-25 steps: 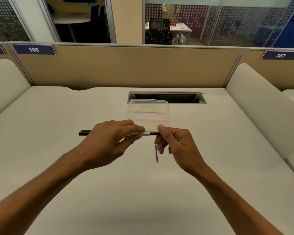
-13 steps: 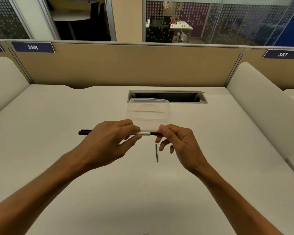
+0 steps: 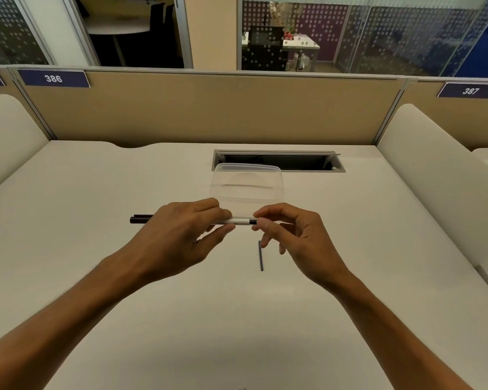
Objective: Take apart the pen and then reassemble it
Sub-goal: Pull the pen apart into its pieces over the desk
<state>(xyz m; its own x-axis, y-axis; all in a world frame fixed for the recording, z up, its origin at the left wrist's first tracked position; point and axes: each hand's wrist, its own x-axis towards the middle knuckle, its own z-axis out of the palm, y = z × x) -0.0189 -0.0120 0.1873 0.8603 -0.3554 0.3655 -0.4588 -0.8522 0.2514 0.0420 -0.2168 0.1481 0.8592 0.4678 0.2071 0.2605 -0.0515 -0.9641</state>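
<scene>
Both hands hold pen [image 3: 237, 221] above surface [image 3: 152, 319].
L hand [image 3: 178, 237] grips barrel; R hand [image 3: 290, 235] fingers [image 3: 265, 222], repositioned, now pinch tip w/ thumb on top.

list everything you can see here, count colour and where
pen: 1, white barrel with a black end sticking out left, held level above the desk between both hands
thin rod: 1, dark, lying on the desk below the right hand
plastic container: 1, clear, on the desk just behind the hands
cable hatch: 1, grey frame with dark opening, set in the desk at the far side
desk: 1, off-white
partition: 1, tan, behind the desk
number plates: 2, dark blue, 386 and 387, on the partition top
left hand: grips the pen barrel
right hand: pinches the pen's right end
</scene>
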